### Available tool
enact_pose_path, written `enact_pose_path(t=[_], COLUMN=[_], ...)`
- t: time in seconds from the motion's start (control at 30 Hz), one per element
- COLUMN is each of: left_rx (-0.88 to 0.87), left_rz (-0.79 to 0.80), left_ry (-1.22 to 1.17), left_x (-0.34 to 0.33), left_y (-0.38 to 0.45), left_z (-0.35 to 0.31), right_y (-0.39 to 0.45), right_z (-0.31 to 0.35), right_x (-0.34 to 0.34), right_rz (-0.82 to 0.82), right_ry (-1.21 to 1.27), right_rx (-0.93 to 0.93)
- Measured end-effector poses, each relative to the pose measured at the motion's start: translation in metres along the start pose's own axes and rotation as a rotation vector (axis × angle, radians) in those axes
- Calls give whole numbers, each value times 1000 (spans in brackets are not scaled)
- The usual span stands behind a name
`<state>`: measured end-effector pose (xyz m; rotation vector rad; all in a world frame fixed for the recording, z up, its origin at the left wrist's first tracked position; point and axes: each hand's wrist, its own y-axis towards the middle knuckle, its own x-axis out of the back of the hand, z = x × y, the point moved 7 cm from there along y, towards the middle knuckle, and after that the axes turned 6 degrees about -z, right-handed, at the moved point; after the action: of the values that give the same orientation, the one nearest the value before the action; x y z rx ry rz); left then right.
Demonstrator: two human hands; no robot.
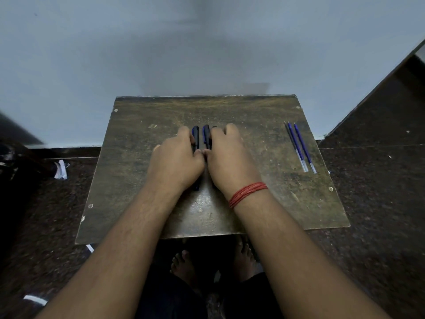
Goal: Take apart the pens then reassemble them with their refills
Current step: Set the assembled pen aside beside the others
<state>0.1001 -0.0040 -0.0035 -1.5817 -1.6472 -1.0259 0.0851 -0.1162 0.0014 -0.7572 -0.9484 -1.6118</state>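
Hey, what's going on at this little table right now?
A person is working over a worn wooden table with both hands. The left hand and right hand are side by side on a few dark pens at the middle of the table, fingers curled around them. Three refills lie loose together near the table's right edge, untouched. A red thread band is on the right wrist. Whether the pens are already apart can't be told.
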Motion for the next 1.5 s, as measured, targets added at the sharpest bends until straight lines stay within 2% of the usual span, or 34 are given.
enact_pose_path(t=[0.63,0.73,0.83,0.97,1.07,1.17,1.5], left_rx=[67,2,-150,-269,-285,-268,-195], left_rz=[82,-18,-155,-167,-152,-158,-210], left_ry=[12,33,26,30,39,41,10], left_x=[6,14,19,6,-1,-3,4], left_y=[4,3,-3,-17,-22,-21,-11], left_z=[9,-1,-26,-52,-55,-51,-31], right_y=[3,11,24,29,20,15,17], right_z=[5,-8,-41,-100,-134,-144,-92], right_x=[-4,18,46,78,88,83,45], right_rz=[54,-14,-72,-141,-99,-31,69], right_ry=[118,59,-12,-159,-231,-214,-167], right_rx=[11,19,-48,-226,-376,-447,-332])
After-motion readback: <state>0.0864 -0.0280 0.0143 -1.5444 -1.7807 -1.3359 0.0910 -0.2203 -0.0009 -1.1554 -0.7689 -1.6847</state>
